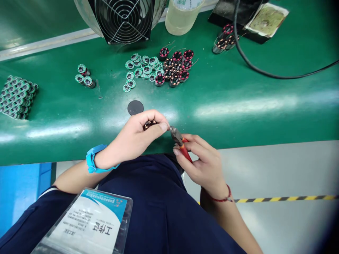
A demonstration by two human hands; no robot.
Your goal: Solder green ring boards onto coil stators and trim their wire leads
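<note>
My left hand (140, 133) is closed around a wire-wound motor stator (150, 124), whose dark ring with copper windings shows between thumb and fingers. In my right hand (202, 160) are cutting pliers (181, 144) with red handles. The pliers' jaws lie right by my left fingertips; any wire between them is too small to make out. Just beyond my left hand a flat black disc (135, 107) rests on the green bench (238, 120). Farther back, a cluster of wound stators (177, 67) stands beside a loose pile of small green circuit boards (145, 66).
A fan (124, 19) with a wire guard and a pale tub (183, 16) stand at the back. Stacked board-topped parts (17, 97) sit far left, with a few more (85, 76) nearby. More stators (225, 39), a sponge tray (266, 20) and a black cable (265, 74) are right.
</note>
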